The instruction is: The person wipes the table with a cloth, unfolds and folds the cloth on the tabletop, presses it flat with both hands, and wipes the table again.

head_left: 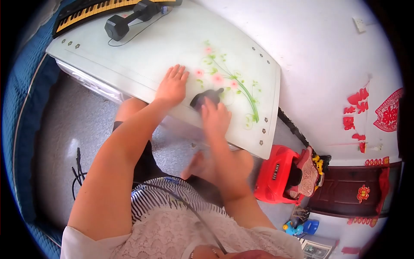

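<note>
My left hand (171, 86) lies flat on the white glass-topped table (142, 64), fingers stretched out and nothing under them that I can see. To its right, my right hand (215, 116) is on a dark piece of cloth (208, 98), fingers bent down onto it. The cloth is bunched on the tabletop near the front edge, beside the printed pink flowers and green stems (217, 79). My right hand and forearm are smeared by motion, and part of the cloth is hidden under the fingers.
A black dumbbell (117, 27) and a thin cord lie at the table's far left, by a piano keyboard (92, 13). A red toy car (274, 172) stands on the floor past the right end. Blue quilted fabric (26, 99) lines the left side.
</note>
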Demonstrator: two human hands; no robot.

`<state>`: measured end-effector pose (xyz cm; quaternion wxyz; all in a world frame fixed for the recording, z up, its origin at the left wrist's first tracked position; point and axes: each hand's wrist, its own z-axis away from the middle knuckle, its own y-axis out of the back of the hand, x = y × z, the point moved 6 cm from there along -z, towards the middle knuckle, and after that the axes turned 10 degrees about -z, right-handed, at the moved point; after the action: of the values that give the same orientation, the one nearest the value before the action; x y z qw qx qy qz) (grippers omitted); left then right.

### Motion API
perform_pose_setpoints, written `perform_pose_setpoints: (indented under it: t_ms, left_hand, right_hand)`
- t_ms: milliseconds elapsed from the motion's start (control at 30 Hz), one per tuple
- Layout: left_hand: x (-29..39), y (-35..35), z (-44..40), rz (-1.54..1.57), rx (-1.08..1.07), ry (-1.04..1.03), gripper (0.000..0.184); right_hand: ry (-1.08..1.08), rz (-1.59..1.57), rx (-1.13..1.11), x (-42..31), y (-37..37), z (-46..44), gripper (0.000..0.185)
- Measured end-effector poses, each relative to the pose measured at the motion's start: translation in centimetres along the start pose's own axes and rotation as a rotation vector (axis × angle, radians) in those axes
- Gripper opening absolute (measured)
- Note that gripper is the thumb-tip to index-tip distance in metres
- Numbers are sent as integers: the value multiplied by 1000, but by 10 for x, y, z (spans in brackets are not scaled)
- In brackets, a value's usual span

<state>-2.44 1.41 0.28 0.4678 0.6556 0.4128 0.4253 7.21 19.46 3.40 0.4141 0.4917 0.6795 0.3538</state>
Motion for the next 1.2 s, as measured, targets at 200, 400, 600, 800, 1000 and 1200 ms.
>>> perform_pose_setpoints:
  t_ms: [200,400,600,800,1000,1200]
  left_hand:
    - [2,0,-2,-4,5,-12,54]
    - [3,1,-3,-34,26,-30,53]
    - [2,-1,-4,-34,49,-19,53]
    - [5,6,-6,-21,27,-6,52]
    - [0,-1,-5,17,25,10,50]
    - [1,3,-3,3,18,4,49]
  right_hand:
    - [38,5,132,18,-29,-66,34]
    - [10,57,191,30,-65,-144,29]
    - [-47,108,190,43,-98,-204,27]
    - [-49,131,180,42,-106,-201,30]
    - [92,3,133,-3,-71,-128,32]
    - [86,-53,-13,-14,-27,-32,36]
